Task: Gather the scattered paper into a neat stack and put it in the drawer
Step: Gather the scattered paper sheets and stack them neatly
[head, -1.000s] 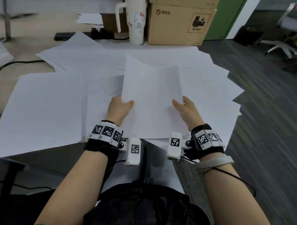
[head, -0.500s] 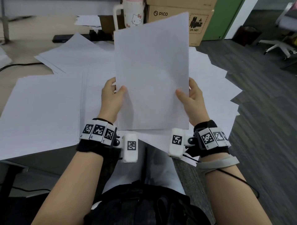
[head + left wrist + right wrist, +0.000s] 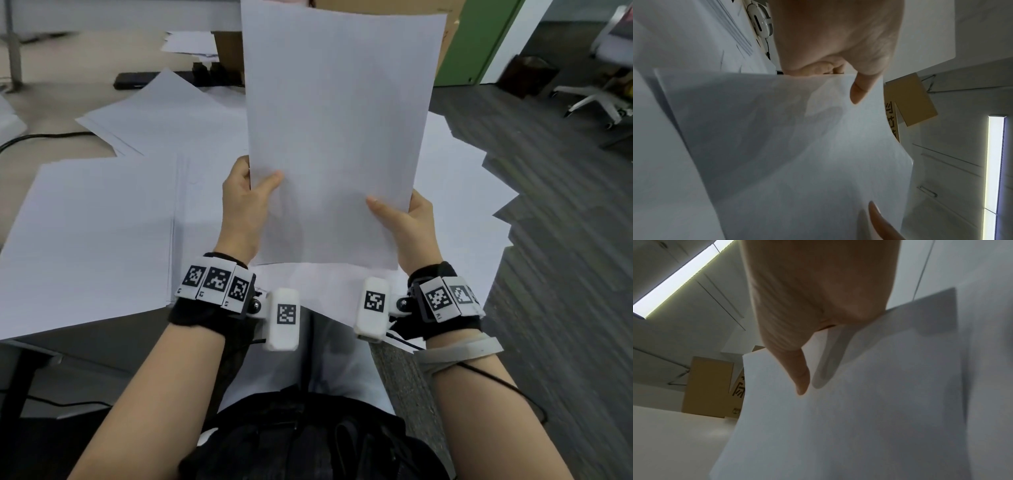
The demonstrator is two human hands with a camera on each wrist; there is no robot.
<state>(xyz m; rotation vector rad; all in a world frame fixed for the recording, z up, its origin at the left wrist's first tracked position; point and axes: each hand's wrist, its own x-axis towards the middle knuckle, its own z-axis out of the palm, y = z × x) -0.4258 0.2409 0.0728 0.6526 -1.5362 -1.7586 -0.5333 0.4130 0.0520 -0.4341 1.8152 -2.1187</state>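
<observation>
Loose white sheets (image 3: pixel 102 222) cover the desk (image 3: pixel 102 329) under and around both hands, with grey carpet (image 3: pixel 565 240) beyond the right edge.

The left hand (image 3: pixel 245 209) pinches the held sheets (image 3: pixel 335 137) at their left edge, low down, thumb on the near face and fingers behind. The right hand (image 3: pixel 409 224) does the same at the right edge, also low. So the paper stands almost upright between the hands, lifted clear above the desk, and its tall upper part has no support.

From this grip, I think the first risk is that the top bends over backward or forward, because only the lower edges are held. How many sheets are held I cannot tell; if there are several, one may slide out between the thumbs when the bundle is tapped down to square it.

Further out from the right hand, the fanned sheets (image 3: pixel 472 192) hang over the desk edge; a careless sweep there could push them to the floor. No drawer is visible in any view, so the way to it cannot be judged.
</observation>
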